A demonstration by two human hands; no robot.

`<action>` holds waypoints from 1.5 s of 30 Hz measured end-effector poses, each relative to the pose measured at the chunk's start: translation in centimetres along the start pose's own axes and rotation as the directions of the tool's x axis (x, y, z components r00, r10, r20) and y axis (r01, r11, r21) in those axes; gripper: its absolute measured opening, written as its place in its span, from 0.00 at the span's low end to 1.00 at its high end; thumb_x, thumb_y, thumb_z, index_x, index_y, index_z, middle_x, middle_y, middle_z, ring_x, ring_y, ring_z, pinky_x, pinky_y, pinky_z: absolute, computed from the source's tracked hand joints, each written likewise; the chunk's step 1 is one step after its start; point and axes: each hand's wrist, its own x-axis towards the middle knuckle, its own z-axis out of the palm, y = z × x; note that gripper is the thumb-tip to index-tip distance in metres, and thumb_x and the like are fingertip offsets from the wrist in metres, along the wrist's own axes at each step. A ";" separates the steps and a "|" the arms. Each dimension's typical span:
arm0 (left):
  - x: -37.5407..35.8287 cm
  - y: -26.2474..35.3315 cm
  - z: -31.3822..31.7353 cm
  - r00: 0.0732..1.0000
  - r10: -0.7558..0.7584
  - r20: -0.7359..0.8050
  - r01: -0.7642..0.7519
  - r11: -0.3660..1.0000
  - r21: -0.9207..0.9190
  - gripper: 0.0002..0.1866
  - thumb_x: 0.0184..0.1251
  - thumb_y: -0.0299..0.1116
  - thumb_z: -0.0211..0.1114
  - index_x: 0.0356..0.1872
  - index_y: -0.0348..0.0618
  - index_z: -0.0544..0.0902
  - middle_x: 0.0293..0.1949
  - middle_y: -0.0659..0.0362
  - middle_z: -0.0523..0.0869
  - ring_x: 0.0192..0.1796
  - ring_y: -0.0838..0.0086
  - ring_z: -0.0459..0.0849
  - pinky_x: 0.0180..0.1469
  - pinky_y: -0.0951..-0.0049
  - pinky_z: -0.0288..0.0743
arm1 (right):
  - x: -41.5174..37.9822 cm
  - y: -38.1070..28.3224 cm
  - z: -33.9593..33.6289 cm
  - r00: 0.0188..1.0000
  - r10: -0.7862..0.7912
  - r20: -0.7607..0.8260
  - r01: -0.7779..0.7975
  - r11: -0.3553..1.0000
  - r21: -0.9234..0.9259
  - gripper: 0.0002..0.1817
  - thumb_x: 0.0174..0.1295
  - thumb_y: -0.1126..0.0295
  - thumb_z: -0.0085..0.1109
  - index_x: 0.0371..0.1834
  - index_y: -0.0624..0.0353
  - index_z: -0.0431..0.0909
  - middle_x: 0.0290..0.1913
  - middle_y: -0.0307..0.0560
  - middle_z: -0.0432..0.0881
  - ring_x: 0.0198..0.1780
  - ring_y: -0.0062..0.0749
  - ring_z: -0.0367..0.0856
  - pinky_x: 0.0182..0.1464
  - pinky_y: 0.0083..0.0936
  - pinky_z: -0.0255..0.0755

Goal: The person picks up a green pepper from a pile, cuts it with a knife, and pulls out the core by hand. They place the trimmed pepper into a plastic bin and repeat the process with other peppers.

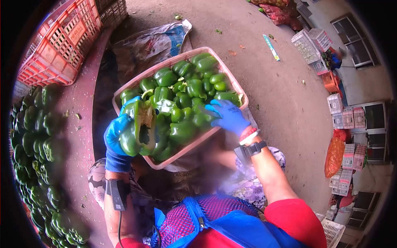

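Observation:
My left hand (pixel 117 132), in a blue glove, is wrapped around a green bell pepper (pixel 134 120). This pepper is split down one side, so its pale inside and seeds show. It is held over the left end of a pink plastic crate (pixel 182 154) filled with green bell peppers (pixel 183 131). My right hand (pixel 228 116), also gloved in blue, is over the crate's right side. Its fingers are apart and stretched toward the peppers, with the fingertips right at one of them.
Many green bell peppers (pixel 31 144) are piled on the left. Above them stand red plastic crates (pixel 68 39). A crumpled printed sack (pixel 165 41) lies beyond the crate. Along the far right wall are stacked crates (pixel 306 45), filled sacks (pixel 334 157) and a person in blue (pixel 336 61).

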 end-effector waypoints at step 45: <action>0.5 2.8 5.6 0.994 -0.042 0.102 -0.095 0.144 0.985 0.34 0.38 0.56 0.76 0.46 0.43 0.85 0.44 0.50 0.87 0.48 0.52 0.83 0.51 0.56 0.75 | 3.8 -16.7 -1.6 0.965 -0.046 -0.258 0.126 0.945 0.303 0.26 0.55 0.60 0.67 0.57 0.59 0.79 0.40 0.59 0.85 0.39 0.56 0.85 0.41 0.46 0.80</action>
